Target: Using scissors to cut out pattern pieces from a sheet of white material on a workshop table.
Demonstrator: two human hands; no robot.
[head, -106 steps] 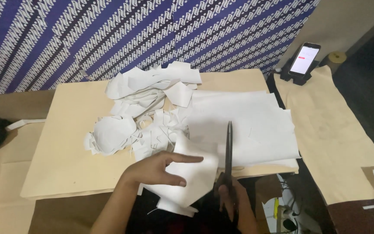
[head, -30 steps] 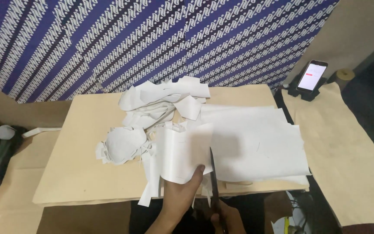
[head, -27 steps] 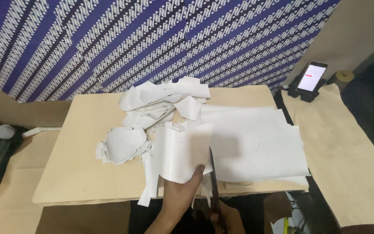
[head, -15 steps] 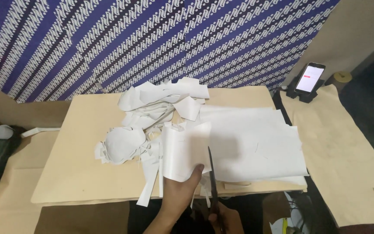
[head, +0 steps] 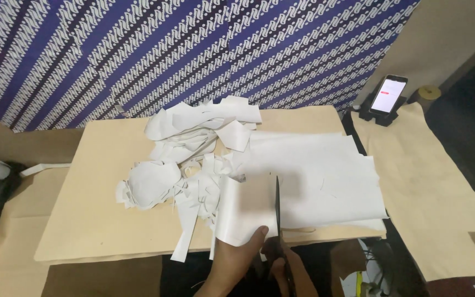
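My left hand (head: 237, 258) pinches the near edge of a white paper sheet (head: 246, 212), thumb on top, lifting it slightly off the board. My right hand (head: 287, 269) grips dark scissors (head: 277, 212) by the handles at the board's near edge. The blades point away from me along the right edge of the held piece, cutting into a larger white sheet (head: 320, 176) that lies flat on the right half of the low tan board (head: 83, 220).
A heap of white paper scraps (head: 188, 159) covers the board's middle and back. A phone with a lit screen (head: 388, 96) stands on a holder at the back right. Brown paper (head: 430, 187) covers the floor; blue patterned cloth (head: 193, 49) hangs behind.
Over the last second the scissors have crept slightly forward along the cut. My left hand keeps the same hold on the paper. Earlier it lay flat on the sheet.
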